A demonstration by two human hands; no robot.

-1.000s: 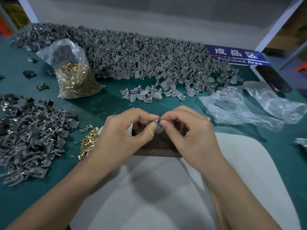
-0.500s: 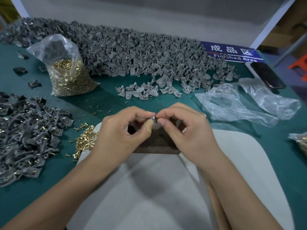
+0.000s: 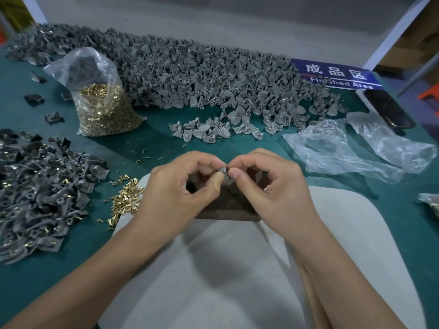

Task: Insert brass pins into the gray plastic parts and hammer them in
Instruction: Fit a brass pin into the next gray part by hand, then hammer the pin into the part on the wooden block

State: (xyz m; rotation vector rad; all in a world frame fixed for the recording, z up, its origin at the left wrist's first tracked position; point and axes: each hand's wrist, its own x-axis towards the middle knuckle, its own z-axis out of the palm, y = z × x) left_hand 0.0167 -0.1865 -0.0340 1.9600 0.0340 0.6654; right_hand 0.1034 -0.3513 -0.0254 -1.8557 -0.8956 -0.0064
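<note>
My left hand (image 3: 175, 193) pinches a small gray plastic part (image 3: 222, 171) between the bandaged thumb and the fingers. My right hand (image 3: 273, 186) meets it from the right, its thumb and forefinger pinched at the part's edge; whether a brass pin is between them is hidden. Both hands hover over a dark wooden block (image 3: 225, 207) on a white pad (image 3: 344, 222). Loose brass pins (image 3: 124, 200) lie left of my left wrist. A clear bag of brass pins (image 3: 102, 108) stands at the back left.
A long heap of gray parts (image 3: 202, 74) fills the back of the green table. A small group of parts (image 3: 209, 131) lies nearer. Darker parts with pins (image 3: 40, 193) pile at the left. Crumpled plastic bags (image 3: 351, 148), a phone (image 3: 387, 108) and a blue sign (image 3: 337, 74) are at the right.
Both hands stay pinched together on the gray part over the block, with only small finger shifts. The camera view moved slightly.
</note>
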